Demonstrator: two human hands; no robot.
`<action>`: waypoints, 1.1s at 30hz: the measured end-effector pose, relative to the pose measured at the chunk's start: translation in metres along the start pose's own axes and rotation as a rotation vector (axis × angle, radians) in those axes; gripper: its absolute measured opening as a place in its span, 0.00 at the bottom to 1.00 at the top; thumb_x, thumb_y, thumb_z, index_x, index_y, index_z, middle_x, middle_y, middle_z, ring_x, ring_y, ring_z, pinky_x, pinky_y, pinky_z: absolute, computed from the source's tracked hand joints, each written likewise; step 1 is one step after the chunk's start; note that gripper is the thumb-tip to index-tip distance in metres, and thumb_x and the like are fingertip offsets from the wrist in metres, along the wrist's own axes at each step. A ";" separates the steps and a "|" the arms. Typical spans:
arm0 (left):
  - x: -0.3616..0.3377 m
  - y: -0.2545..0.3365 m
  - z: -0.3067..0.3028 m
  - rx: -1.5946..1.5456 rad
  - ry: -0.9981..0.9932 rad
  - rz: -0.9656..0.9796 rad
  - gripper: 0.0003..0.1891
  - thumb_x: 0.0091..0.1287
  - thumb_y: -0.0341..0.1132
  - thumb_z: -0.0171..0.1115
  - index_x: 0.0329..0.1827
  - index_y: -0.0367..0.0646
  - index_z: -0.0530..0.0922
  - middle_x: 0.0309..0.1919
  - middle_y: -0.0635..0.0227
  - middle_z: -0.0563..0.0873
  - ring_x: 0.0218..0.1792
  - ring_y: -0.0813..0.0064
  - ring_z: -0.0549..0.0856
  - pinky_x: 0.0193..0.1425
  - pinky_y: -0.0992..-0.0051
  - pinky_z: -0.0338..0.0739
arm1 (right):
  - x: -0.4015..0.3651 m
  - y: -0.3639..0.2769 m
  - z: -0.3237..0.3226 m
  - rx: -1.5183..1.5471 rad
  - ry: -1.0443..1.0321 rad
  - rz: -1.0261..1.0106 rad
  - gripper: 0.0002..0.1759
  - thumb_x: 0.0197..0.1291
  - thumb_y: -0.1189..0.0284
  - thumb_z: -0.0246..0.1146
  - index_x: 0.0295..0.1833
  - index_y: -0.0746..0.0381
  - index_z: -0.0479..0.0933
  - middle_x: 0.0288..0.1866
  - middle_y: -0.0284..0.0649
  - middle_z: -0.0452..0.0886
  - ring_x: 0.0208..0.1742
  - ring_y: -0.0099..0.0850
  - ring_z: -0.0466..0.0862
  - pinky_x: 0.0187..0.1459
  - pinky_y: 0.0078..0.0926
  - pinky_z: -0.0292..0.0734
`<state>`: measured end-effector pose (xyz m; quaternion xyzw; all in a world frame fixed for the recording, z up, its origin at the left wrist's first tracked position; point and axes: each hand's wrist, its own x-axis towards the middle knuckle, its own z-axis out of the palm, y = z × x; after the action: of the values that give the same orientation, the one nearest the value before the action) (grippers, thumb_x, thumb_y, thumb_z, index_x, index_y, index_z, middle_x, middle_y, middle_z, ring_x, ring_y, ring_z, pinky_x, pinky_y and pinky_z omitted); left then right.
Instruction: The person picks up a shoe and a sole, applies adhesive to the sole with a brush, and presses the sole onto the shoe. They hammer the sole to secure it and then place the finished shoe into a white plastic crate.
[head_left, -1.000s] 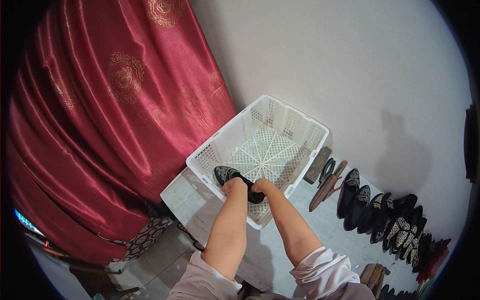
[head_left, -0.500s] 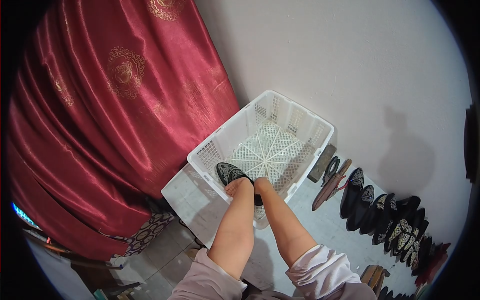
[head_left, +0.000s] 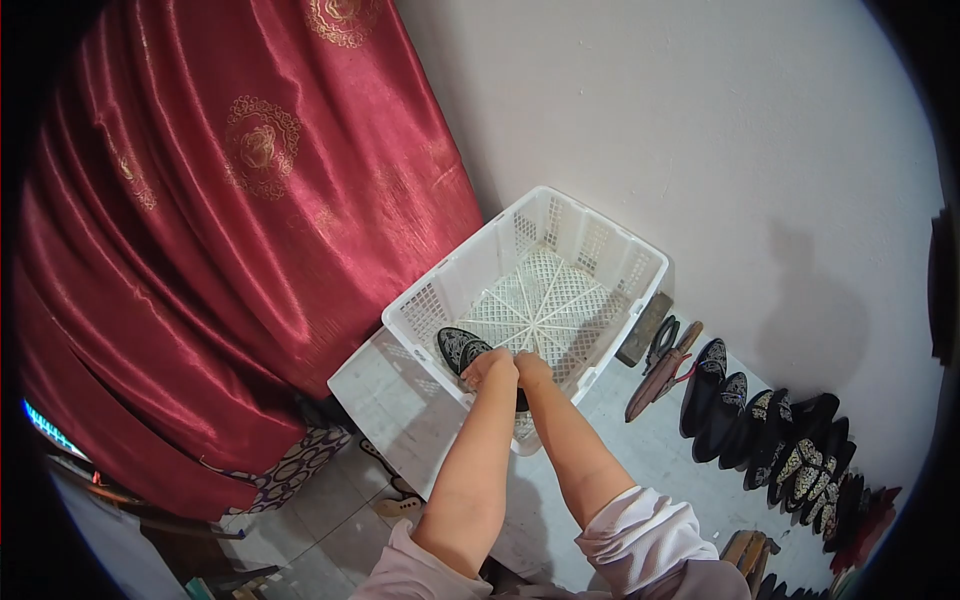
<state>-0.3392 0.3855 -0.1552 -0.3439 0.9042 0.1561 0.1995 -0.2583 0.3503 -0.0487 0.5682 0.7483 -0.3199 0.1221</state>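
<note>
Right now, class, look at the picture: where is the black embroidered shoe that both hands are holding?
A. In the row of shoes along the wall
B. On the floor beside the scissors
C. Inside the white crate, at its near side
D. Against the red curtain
C: the left hand and right hand grip the black embroidered shoe just inside the near wall of the white crate.

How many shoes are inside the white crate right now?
1: a black embroidered shoe is in the near left corner of the white crate, held by the left hand and the right hand. Another could be hidden beneath them.
</note>
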 end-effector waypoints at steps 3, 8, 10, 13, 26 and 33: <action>-0.005 -0.007 -0.060 -0.323 -0.348 0.216 0.23 0.56 0.33 0.55 0.53 0.29 0.71 0.53 0.52 0.76 0.52 0.62 0.78 0.58 0.69 0.72 | -0.005 -0.001 0.000 -0.024 -0.005 -0.043 0.32 0.44 0.67 0.69 0.59 0.60 0.70 0.56 0.43 0.77 0.59 0.39 0.77 0.55 0.38 0.72; -0.039 -0.039 -0.171 -0.732 -0.863 0.207 0.14 0.52 0.28 0.51 0.38 0.28 0.78 0.43 0.49 0.80 0.38 0.58 0.81 0.45 0.65 0.76 | -0.034 -0.013 -0.010 -0.107 -0.020 -0.052 0.38 0.43 0.63 0.70 0.62 0.61 0.66 0.59 0.43 0.74 0.62 0.39 0.74 0.59 0.37 0.70; -0.020 -0.031 -0.152 -0.842 -0.992 0.215 0.08 0.47 0.23 0.51 0.30 0.29 0.73 0.37 0.54 0.77 0.32 0.61 0.76 0.39 0.64 0.73 | -0.045 -0.016 -0.013 -0.155 0.055 -0.099 0.34 0.46 0.61 0.69 0.59 0.60 0.70 0.59 0.42 0.74 0.62 0.40 0.72 0.58 0.36 0.71; -0.021 -0.045 -0.171 -0.959 -1.125 0.326 0.09 0.43 0.20 0.50 0.30 0.31 0.71 0.37 0.56 0.75 0.37 0.62 0.75 0.41 0.62 0.72 | -0.060 -0.016 -0.032 -0.170 0.131 -0.143 0.28 0.48 0.60 0.67 0.55 0.60 0.74 0.59 0.44 0.74 0.62 0.39 0.72 0.56 0.35 0.73; -0.082 -0.205 -0.279 -0.952 -1.558 0.597 0.36 0.55 0.15 0.45 0.70 0.27 0.47 0.71 0.49 0.50 0.72 0.65 0.52 0.73 0.71 0.48 | -0.291 0.159 -0.141 -0.023 0.400 -0.347 0.23 0.53 0.55 0.62 0.45 0.62 0.76 0.40 0.48 0.81 0.43 0.45 0.81 0.45 0.39 0.76; -0.101 -0.287 -0.265 -0.587 -1.933 0.295 0.36 0.52 0.19 0.45 0.68 0.24 0.49 0.70 0.50 0.52 0.73 0.63 0.51 0.75 0.69 0.47 | -0.463 0.251 -0.117 0.523 0.866 -0.137 0.15 0.55 0.67 0.65 0.44 0.65 0.76 0.34 0.42 0.83 0.39 0.31 0.83 0.42 0.28 0.76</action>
<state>-0.1410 0.1261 0.0815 0.0089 0.3155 0.6055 0.7306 0.1462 0.1024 0.2087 0.6098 0.6608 -0.2388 -0.3667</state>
